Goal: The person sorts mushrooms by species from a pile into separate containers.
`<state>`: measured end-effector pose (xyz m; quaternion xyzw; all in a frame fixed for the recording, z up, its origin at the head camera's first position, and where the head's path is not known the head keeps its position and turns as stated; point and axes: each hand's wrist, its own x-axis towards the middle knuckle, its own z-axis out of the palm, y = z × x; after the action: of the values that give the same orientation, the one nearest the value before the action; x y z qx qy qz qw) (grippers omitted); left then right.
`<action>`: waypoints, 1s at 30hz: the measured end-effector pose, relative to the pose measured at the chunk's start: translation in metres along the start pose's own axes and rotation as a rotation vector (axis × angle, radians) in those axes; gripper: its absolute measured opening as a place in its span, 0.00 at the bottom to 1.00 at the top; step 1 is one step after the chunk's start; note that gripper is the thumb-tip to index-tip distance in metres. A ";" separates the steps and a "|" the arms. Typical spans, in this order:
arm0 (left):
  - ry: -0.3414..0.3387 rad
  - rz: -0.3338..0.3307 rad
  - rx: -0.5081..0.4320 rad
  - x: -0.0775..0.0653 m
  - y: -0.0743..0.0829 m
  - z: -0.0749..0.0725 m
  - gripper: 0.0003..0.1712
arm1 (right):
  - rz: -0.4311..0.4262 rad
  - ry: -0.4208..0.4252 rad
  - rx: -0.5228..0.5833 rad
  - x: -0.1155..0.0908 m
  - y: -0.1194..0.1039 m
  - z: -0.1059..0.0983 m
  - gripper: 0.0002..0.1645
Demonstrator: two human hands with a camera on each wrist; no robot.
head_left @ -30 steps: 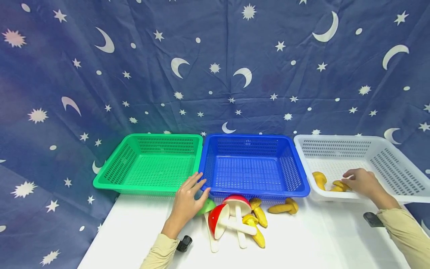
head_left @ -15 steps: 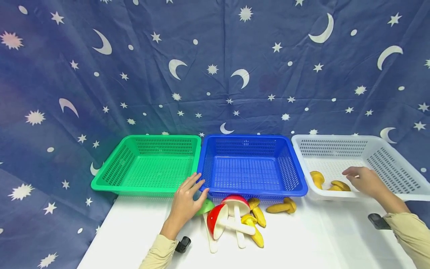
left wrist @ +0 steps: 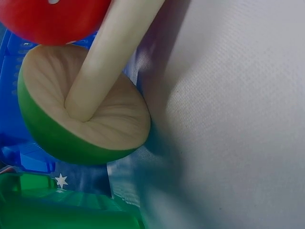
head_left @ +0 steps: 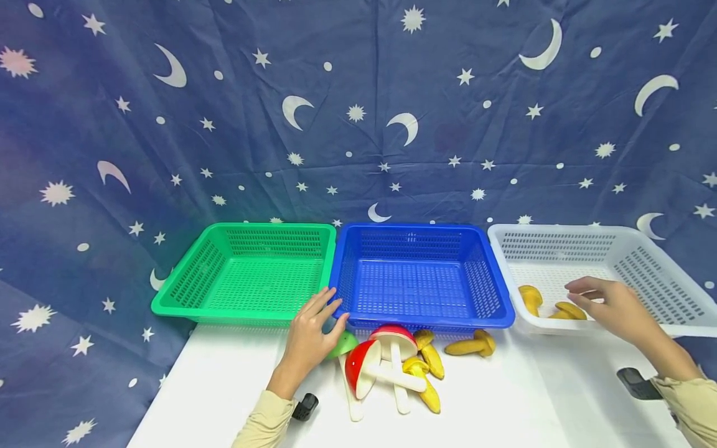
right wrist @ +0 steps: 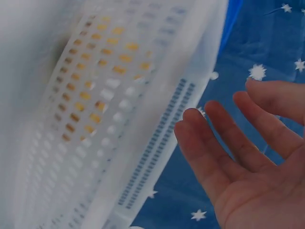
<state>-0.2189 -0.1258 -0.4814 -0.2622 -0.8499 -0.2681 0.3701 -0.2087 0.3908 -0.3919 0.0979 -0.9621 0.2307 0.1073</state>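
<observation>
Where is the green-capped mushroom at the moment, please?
In the head view, the green-capped mushroom lies on the white table, just right of the left hand and left of the red-capped mushrooms.

The rear is being filled by a dark blue curtain, on which white moons, stars and dots are being displayed. Shallow folds are being noted across the curtain. A pinkish cast is being registered at its far left. A white table is being seen below, its finely textured surface being darkened in places by soft shadows.
</observation>
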 end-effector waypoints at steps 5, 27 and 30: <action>-0.008 -0.008 -0.002 0.001 0.001 -0.001 0.18 | -0.022 0.025 0.030 -0.003 -0.017 -0.001 0.10; -0.020 -0.016 -0.013 0.000 0.001 -0.001 0.18 | 0.020 -0.043 0.177 -0.026 -0.057 0.021 0.10; -0.015 -0.011 -0.013 0.000 0.001 -0.001 0.18 | -0.002 -0.038 0.195 -0.029 -0.062 0.027 0.09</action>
<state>-0.2179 -0.1263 -0.4805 -0.2617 -0.8524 -0.2737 0.3605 -0.1705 0.3282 -0.3970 0.1132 -0.9369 0.3210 0.0792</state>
